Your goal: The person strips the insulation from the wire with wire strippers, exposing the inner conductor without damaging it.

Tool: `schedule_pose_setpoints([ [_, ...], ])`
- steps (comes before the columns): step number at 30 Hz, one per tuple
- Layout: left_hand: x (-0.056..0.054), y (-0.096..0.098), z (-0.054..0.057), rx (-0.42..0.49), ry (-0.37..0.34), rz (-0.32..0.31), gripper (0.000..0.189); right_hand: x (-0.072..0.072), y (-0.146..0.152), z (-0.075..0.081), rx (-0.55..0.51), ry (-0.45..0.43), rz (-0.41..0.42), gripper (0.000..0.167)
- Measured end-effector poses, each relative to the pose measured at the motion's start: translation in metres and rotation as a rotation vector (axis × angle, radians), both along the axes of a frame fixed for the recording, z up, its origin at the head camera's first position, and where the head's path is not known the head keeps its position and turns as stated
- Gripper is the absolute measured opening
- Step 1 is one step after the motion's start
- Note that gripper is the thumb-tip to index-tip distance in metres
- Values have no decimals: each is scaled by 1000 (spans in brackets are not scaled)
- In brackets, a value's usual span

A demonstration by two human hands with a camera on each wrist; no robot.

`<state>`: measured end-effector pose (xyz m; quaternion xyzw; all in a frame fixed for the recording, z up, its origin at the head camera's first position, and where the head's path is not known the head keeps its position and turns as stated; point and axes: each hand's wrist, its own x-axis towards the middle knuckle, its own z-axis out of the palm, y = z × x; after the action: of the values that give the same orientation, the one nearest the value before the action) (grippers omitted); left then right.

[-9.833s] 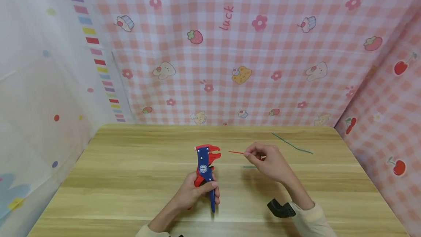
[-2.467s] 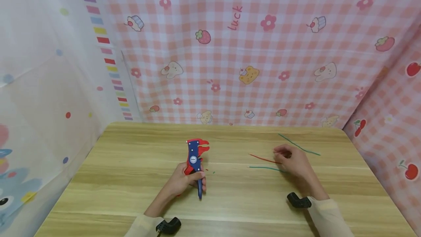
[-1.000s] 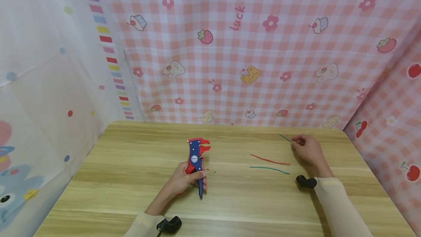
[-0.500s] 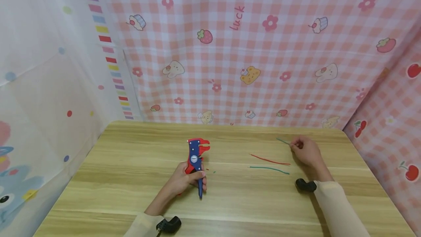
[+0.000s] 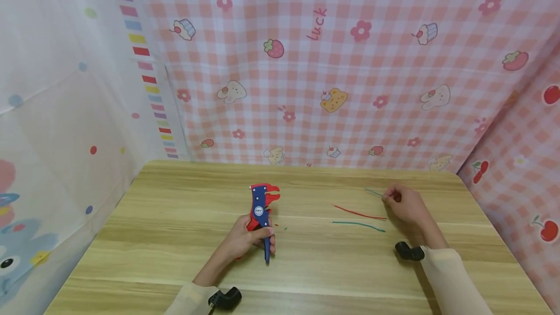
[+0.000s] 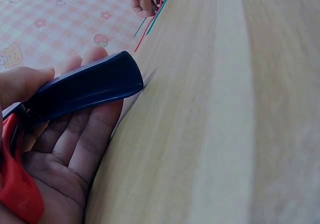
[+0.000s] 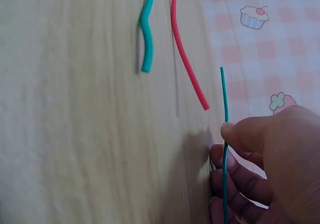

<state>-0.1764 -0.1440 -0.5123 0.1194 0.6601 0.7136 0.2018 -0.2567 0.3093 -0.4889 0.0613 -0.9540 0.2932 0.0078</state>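
My left hand (image 5: pixel 245 237) grips a blue-and-red wire stripper (image 5: pixel 259 208) by its handles, its red jaws toward the right. In the left wrist view, the blue handle (image 6: pixel 90 82) lies across the fingers and the red handle (image 6: pixel 19 179) sits by the palm. My right hand (image 5: pixel 407 203) pinches a thin green wire (image 7: pixel 223 97) between thumb and fingers; one end sticks out to the left past the fingertips. On the table left of that hand lie a red wire (image 5: pixel 358 212) and a second green wire (image 5: pixel 356 223), side by side and apart.
Tiny red and green scraps (image 5: pixel 286 228) lie on the wooden table (image 5: pixel 175 237), just right of the wire stripper. A checked cloth (image 5: pixel 297 72) hangs along the table's back edge, with more cloth on both sides. Black wrist cameras (image 5: pixel 409 251) sit by the sleeves.
My right hand has let go of the red wire and taken hold of the green one at the back right, drawing it slightly toward me. The left hand has kept its grip on the wire stripper.
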Motion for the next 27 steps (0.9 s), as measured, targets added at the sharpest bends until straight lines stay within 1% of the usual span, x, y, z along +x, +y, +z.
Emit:
schedule_pose_setpoints([
  [7,1,0,0,-3,-11,0,30,6,-4,3,-10,29,16,12],
  [16,1,1,1,-9,-16,8,30,14,-11,5,-29,25,0,11],
  [19,1,1,2,-20,-10,8,30,16,-15,7,-44,31,-2,11],
  [27,2,1,3,-15,3,-3,29,23,-24,13,-105,40,6,13],
])
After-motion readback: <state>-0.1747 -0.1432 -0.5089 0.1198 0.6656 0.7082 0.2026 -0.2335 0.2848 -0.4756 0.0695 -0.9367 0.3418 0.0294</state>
